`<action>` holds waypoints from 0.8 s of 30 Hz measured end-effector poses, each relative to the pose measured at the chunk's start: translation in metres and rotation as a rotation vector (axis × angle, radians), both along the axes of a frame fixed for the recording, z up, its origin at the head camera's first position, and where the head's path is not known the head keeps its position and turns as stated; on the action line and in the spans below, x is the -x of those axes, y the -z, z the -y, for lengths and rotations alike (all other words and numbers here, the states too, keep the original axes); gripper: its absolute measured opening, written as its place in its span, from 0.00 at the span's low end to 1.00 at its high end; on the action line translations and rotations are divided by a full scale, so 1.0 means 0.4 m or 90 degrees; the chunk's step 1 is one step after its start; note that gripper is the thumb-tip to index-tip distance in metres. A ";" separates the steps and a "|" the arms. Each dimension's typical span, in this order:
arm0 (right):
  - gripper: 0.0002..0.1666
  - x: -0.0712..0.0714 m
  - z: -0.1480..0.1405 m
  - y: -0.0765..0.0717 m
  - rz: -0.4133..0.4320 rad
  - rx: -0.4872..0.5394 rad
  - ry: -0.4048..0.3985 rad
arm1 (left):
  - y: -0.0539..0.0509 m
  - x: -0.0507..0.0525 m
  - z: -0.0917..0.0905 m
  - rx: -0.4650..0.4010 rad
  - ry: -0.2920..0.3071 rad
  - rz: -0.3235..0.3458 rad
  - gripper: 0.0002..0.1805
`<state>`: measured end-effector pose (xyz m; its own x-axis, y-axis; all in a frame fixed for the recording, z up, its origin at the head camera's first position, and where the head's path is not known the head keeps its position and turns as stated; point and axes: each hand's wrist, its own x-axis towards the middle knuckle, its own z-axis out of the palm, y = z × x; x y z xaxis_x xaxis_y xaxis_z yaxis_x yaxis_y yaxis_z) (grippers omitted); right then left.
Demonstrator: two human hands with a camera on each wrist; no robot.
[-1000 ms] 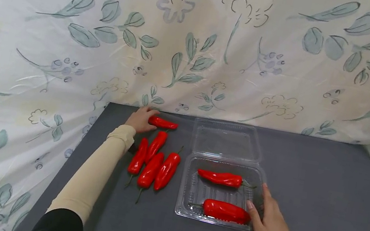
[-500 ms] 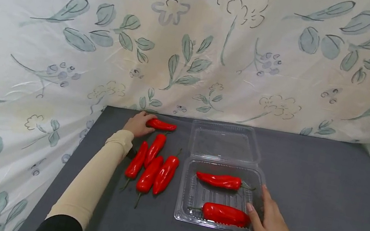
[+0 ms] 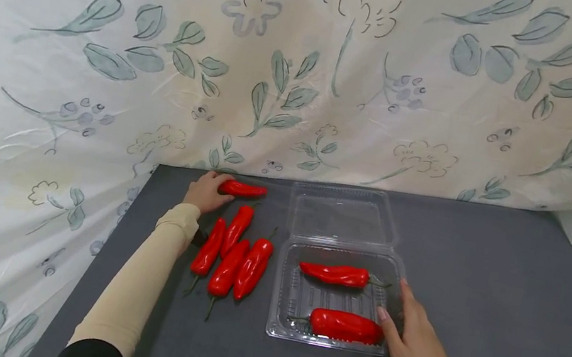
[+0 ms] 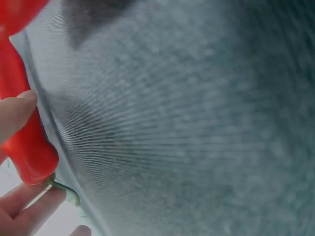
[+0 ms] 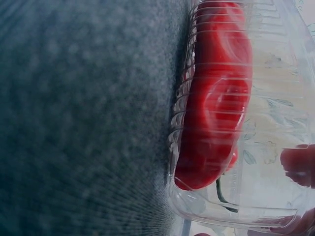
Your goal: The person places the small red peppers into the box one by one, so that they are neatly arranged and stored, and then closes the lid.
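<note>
At the far left of the table, my left hand [image 3: 206,191] holds a red pepper [image 3: 242,189] by its stem end. In the left wrist view the thumb [image 4: 20,110] lies across this pepper [image 4: 30,152], with other fingers behind it near the green stem. My right hand [image 3: 419,352] grips the right wall of a clear plastic container [image 3: 280,292], thumb over the rim. Inside the container lie two red peppers, a rear one [image 3: 335,274] and a front one [image 3: 346,327], apart from each other. The right wrist view shows the front pepper [image 5: 216,98] through the ribbed wall.
Several more red peppers [image 3: 228,267] lie close together on the grey tabletop [image 3: 499,305], left of the container. The container's hinged lid [image 3: 337,213] lies folded back behind it. A floral cloth [image 3: 305,67] hangs along the table's back and left edges.
The head view has shifted slightly, so the scene sits a little further left. Both hands keep nearly the same places, the left at the far pepper, the right on the container.
</note>
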<state>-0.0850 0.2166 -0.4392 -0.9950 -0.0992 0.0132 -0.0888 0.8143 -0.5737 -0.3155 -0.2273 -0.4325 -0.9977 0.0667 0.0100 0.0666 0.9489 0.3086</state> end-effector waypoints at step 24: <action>0.50 0.000 0.007 0.000 0.009 -0.002 0.018 | -0.229 -0.165 -0.143 -0.192 0.111 -0.237 0.27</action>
